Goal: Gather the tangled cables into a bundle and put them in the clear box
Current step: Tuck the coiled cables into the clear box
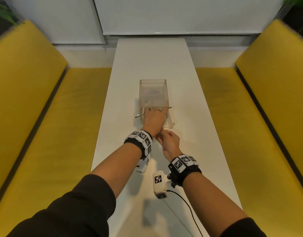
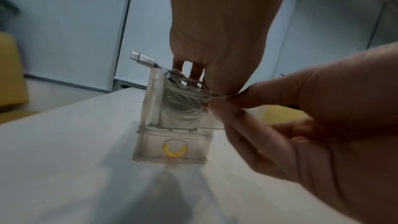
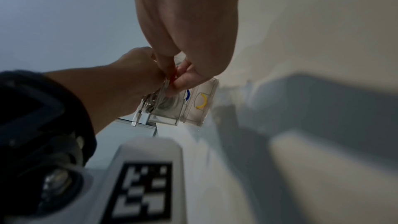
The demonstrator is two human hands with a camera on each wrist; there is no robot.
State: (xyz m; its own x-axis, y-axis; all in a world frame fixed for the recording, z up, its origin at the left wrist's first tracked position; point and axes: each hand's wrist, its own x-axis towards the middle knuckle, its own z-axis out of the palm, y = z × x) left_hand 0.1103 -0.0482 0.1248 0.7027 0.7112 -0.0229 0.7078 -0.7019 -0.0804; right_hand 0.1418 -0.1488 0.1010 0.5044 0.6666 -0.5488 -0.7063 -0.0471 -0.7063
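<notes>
Cables [image 2: 183,98] are pressed into the clear box [image 1: 153,93] by the left hand [image 1: 153,120], fingers clamped round them, likely against springing. A stray strand is pinched by the right hand [image 1: 169,142], probably for tucking.

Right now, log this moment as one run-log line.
left hand: presses cables into clear box | right hand: pinches loose strand | connector: outside box

Head overhead, wrists close, sharing box [image 1: 153,93]

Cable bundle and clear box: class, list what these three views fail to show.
- Head view: the left hand hides most of the cable bundle.
- Head view: the clear box contents are hazy.
- Right wrist view: the right hand covers what its fingertips pinch.
</notes>
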